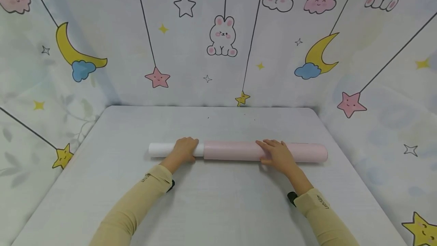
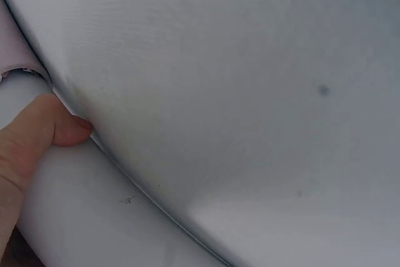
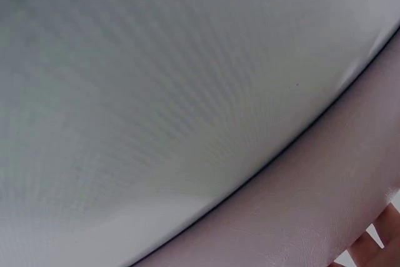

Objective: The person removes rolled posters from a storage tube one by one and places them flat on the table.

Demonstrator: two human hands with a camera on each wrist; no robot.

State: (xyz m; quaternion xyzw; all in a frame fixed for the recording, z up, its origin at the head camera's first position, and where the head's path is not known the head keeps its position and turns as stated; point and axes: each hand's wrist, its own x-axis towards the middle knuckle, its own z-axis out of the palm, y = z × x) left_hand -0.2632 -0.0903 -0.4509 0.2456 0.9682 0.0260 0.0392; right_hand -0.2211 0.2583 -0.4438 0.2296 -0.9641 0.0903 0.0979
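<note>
Lying crosswise on the table is a long roll, with a pink sheet point(image 1: 232, 151) wound round a white tube point(image 1: 161, 150) that sticks out at the left. My left hand point(image 1: 184, 150) grips the bare tube close to the pink edge. Its thumb point(image 2: 72, 130) presses the near side in the left wrist view. Farther right, my right hand point(image 1: 277, 156) holds the pink part, fingers spread over the top and thumb at the near side. In the right wrist view some fingers point(image 3: 381, 242) show at the roll's far edge.
A white table point(image 1: 218, 204) carries the roll, with a few small dark specks near its back edge. Cloth walls point(image 1: 191, 52) printed with moons, stars and rabbits stand at the back and both sides.
</note>
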